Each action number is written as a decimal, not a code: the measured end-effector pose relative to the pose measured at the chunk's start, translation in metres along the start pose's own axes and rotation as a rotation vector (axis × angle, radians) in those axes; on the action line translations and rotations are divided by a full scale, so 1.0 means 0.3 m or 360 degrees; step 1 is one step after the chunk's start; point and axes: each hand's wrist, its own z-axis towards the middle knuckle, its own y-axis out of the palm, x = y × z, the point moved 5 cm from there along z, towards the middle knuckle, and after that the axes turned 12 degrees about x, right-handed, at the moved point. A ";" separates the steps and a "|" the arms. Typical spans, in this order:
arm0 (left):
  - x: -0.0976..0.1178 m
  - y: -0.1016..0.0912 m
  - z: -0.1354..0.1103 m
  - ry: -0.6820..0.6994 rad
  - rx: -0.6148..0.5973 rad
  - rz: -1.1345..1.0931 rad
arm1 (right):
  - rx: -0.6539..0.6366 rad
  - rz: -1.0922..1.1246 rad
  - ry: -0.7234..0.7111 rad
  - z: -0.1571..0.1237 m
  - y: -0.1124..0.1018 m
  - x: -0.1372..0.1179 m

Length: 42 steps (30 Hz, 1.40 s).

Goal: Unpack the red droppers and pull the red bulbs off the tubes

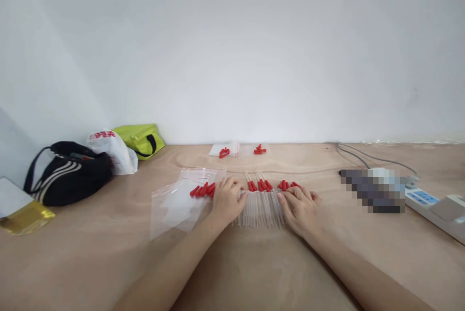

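A row of clear thin droppers with red rubber caps [260,200] lies on the wooden table [232,262]. My left hand [227,200] rests on the left part of the row, fingers spread flat over the red caps. My right hand [298,208] lies flat on the right part, fingers stretched toward the caps. Neither hand grips anything. Clear zip bags with red seals [178,202] lie just left of my left hand.
Two small filled bags with red caps [240,150] lie near the wall. A black striped bag [67,178], white plastic bag [112,151] and lime pouch [141,139] sit at the left. A power strip [436,207] with cables is at the right.
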 end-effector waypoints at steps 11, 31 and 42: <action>0.115 0.193 0.100 -0.0213 -0.0106 0.0157 | 0.0014 0.0124 0.0103 0.008 0.001 -0.005; -0.053 -0.165 -0.157 0.0438 0.0219 -0.0370 | -0.0154 0.0370 -0.0602 -0.037 -0.027 -0.208; 0.008 -0.135 -0.144 0.0589 0.0114 -0.0368 | -0.0086 0.0532 -0.0460 -0.050 0.007 -0.190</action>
